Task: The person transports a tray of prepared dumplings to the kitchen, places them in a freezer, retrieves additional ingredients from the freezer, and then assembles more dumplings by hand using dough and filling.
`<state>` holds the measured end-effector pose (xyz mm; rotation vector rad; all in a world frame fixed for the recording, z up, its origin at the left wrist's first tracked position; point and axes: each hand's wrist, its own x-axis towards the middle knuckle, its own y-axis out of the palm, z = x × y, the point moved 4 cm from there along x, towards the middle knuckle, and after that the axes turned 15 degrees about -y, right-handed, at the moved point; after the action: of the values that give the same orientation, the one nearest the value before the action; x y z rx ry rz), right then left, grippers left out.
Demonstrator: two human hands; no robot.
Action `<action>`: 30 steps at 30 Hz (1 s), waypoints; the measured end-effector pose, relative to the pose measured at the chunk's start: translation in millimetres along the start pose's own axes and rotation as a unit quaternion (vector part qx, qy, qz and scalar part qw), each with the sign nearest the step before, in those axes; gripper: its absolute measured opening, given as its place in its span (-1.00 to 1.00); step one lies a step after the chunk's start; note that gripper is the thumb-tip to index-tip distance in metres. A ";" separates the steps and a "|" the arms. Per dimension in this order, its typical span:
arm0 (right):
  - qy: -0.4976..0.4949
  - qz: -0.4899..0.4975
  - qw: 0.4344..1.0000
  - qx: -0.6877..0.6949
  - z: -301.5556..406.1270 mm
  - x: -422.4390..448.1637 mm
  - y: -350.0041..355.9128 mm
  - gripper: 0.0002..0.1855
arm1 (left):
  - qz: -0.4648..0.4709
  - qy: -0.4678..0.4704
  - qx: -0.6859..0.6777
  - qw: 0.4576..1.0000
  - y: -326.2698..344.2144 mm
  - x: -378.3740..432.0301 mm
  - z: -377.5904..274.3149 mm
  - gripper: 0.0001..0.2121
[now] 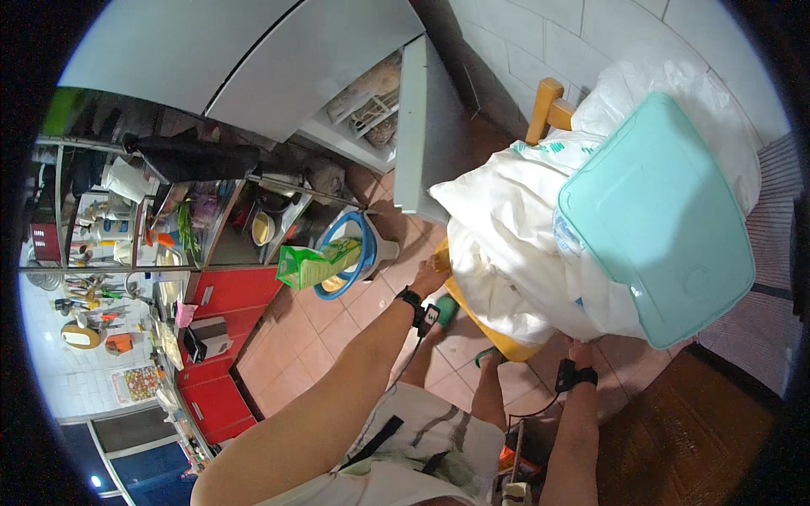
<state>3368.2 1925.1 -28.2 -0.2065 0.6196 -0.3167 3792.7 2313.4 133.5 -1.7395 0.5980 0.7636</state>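
Observation:
A yellow wooden chair (479, 319) stands before me, its backrest post (545, 104) towards the wall. White cloth-like bags (506, 215) are heaped on its seat, and a light teal plastic lid (658, 221) leans on top of them. At the left side of the seat, my left hand (433, 273) grips the chair's edge. My right hand (578, 353) reaches to the right side beneath the hanging white material. Its fingers are largely hidden, so what it holds does not show.
An open fridge drawer or door (427, 126) juts out just beyond the chair. To the left stand a blue-rimmed bin (348, 253) with a green bag (310, 265) and red kitchen cabinets (215, 405). A brown surface (690, 424) lies at the lower right. Pink tiles (316, 341) cover the floor.

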 end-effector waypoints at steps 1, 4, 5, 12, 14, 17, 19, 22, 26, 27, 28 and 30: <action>0.019 -0.002 1.000 0.007 0.6 0.8 3.5 -0.55 | -0.015 0.049 0.105 0.993 11.6 3.2 5.5 -0.28; 0.062 -0.047 0.997 0.023 -12.1 -2.3 -12.1 -0.55 | -0.041 0.089 0.124 0.987 33.9 21.9 -24.6 -0.34; 0.072 -0.064 0.995 0.025 -18.5 -3.7 -20.5 -0.55 | -0.034 0.068 0.023 0.997 39.4 29.1 -40.0 -0.35; 0.082 -0.067 0.992 0.072 -29.5 8.4 -7.9 -0.56 | -0.041 0.016 0.257 0.965 28.9 56.0 -38.4 -0.28; 0.075 -0.043 0.991 0.099 -23.5 13.6 11.4 -0.56 | -0.025 -0.056 0.139 0.988 10.0 51.1 -4.0 -0.18; 0.083 -0.066 0.987 0.119 -33.3 5.8 4.3 -0.56 | 0.036 -0.180 -0.229 0.956 6.4 4.3 -34.7 -0.17; 0.089 -0.076 0.984 0.137 -36.9 -2.6 0.9 -0.56 | 0.083 -0.164 -0.252 0.950 3.3 -24.2 -43.3 -0.18; 0.102 -0.097 0.975 0.174 -41.5 -24.4 -5.8 -0.56 | 0.118 -0.141 -0.186 0.965 16.8 -32.2 -26.4 -0.19; 0.135 -0.155 0.950 0.235 -49.0 -63.5 -29.3 -0.57 | 0.137 -0.199 -0.263 0.934 51.6 -48.3 -22.5 -0.32; 0.143 -0.171 0.943 0.246 -51.1 -72.7 -37.0 -0.57 | 0.147 -0.155 -0.227 0.950 52.6 -61.0 -36.0 -0.35; 0.153 -0.186 0.935 0.260 -51.6 -82.7 -41.5 -0.57 | 0.153 -0.111 -0.193 0.963 52.7 -74.7 -48.6 -0.39; 0.166 -0.212 0.921 0.282 -49.9 -101.7 -53.1 -0.57 | 0.150 -0.080 -0.179 0.969 66.9 -79.7 -55.6 -0.40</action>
<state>3248.2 1906.6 1.5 0.2835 0.7909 -0.9480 3702.5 2242.7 161.6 -1.9110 0.6492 1.2759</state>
